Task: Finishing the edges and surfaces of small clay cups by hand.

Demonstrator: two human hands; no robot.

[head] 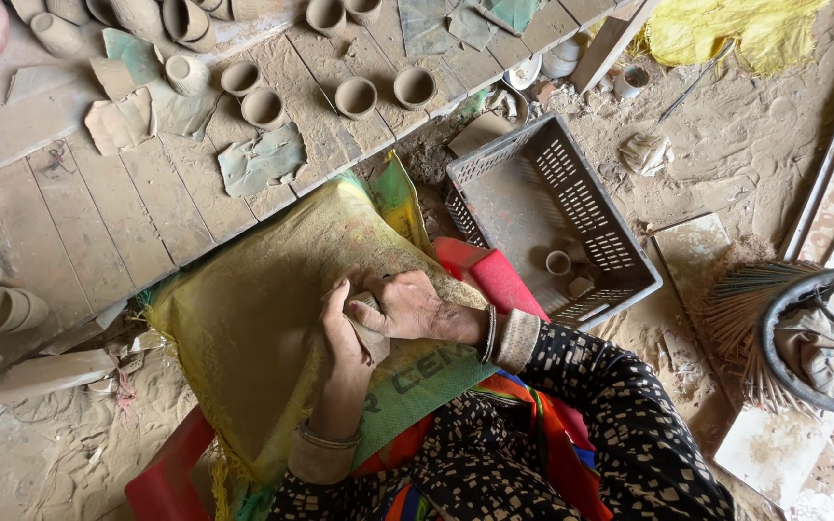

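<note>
Both my hands are closed around one small clay cup (371, 328) held over my lap. My left hand (340, 333) cups it from below and from the side, the fingers curled snugly against its wall, thumb up near the rim. My right hand (407, 304) lies over the top of it, fingers bent down and pressed onto the clay, so that only a sliver of the cup shows between the two hands. What I can see of it is dull grey-brown, unfired and dusty, the same colour as my clay-smeared fingers. Beneath my hands a yellow-green woven sack (263, 318) is spread across my knees, powdered with dried clay. Metal bangles (487, 333) sit at my right wrist, and another bangle (328, 439) circles the left. Ahead of me, on the wooden plank floor (98, 222), stand more little clay cups (356, 96), well apart from my hands, among torn scraps of grey paper (263, 159). To my right a grey plastic crate (552, 217) rests on the sandy ground, holding a few cups in its corner.
</note>
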